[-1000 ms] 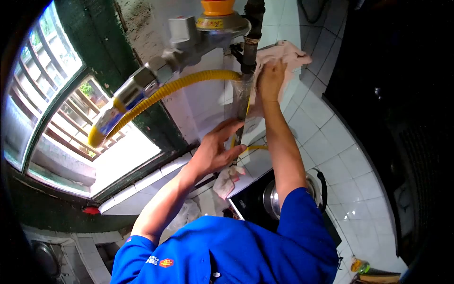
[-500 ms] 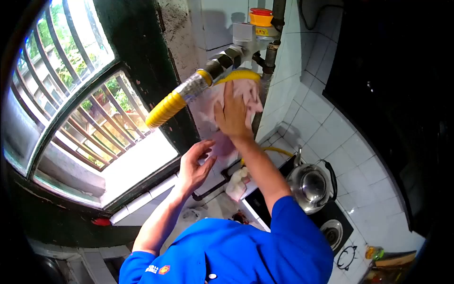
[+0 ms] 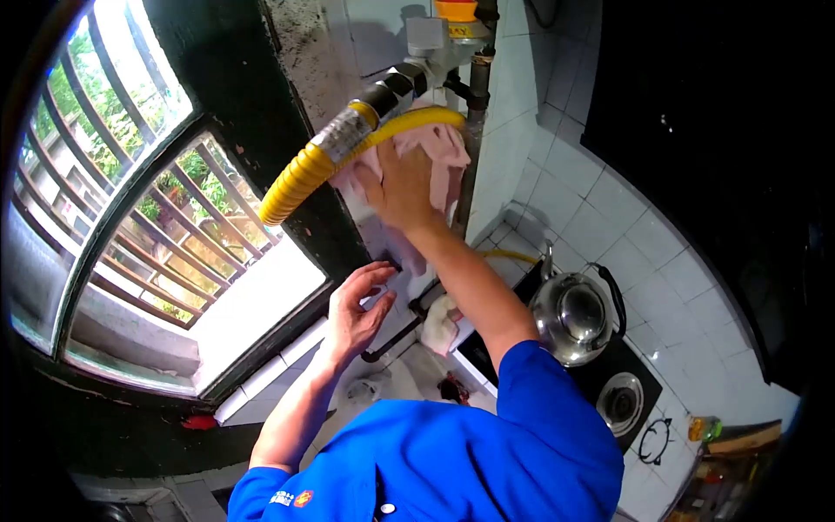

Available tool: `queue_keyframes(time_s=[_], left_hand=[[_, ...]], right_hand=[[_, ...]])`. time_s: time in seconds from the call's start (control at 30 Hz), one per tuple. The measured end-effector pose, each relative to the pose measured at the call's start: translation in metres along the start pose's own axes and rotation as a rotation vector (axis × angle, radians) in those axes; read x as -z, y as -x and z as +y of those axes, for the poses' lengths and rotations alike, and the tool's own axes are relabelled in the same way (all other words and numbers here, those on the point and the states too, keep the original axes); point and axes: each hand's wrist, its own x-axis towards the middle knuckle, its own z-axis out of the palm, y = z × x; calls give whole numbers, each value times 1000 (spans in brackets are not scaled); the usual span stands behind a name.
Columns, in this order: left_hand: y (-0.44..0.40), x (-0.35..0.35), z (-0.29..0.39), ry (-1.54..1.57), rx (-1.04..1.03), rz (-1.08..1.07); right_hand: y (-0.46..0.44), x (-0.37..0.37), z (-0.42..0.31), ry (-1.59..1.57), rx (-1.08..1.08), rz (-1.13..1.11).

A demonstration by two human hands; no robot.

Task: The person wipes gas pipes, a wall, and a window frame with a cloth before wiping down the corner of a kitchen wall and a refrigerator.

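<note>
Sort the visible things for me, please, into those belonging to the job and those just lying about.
Seemingly in use:
pink cloth, under the right hand
possibly the yellow hose, next to it

Lying about:
kettle, on the stove
crumpled pale cloth, beside the stove

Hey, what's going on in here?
Someone in a blue shirt has their right hand on a pink cloth, up by the wall just under a yellow hose. Their left hand is lifted lower down, fingers loosely bent, and seems to hold nothing. A shiny kettle sits on the stove.
</note>
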Motion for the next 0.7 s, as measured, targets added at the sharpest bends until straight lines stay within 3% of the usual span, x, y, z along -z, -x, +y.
queue_keyframes(time_s=[0.03,0.07,0.13,0.17,0.2,0.3,0.33,0.4,0.43,0.5,0.53,0.6,0.63,0.7], left_hand=[[2,-1,1,-4,-8,-10],[3,1,2,-7,-12,-8],[4,3,1,-80,-7,-44],[4,4,0,-98,-20,-32],[3,4,-6,-29,25,-22],[2,-1,-4,5,16,37],[4,-2,-4,4,19,37],[2,1,-5,-43,-13,4],[-2,3,-6,-50,-22,7],[-1,3,-11,-47,13,5],[3,0,-14,-41,41,-3],[4,-6,-16,-16,50,-1],[5,-10,-14,-4,65,-4],[3,-11,-10,-28,54,-23]], right_hand=[[19,8,-11,59,-149,-213],[34,-1,-2,58,-146,-208],[30,2,-1,-143,96,16],[33,11,5,-31,-299,-418],[34,8,10,-34,-316,-429],[27,-11,24,-196,-71,221],[50,-27,21,-198,-74,220],[103,-61,16,-83,-440,329],[100,-56,12,-89,-433,338],[102,-33,6,-208,-613,-28],[86,-18,3,-203,-633,-35],[40,4,12,-102,-452,-331],[53,-5,18,-103,-472,-338],[84,-47,36,27,-216,253]])
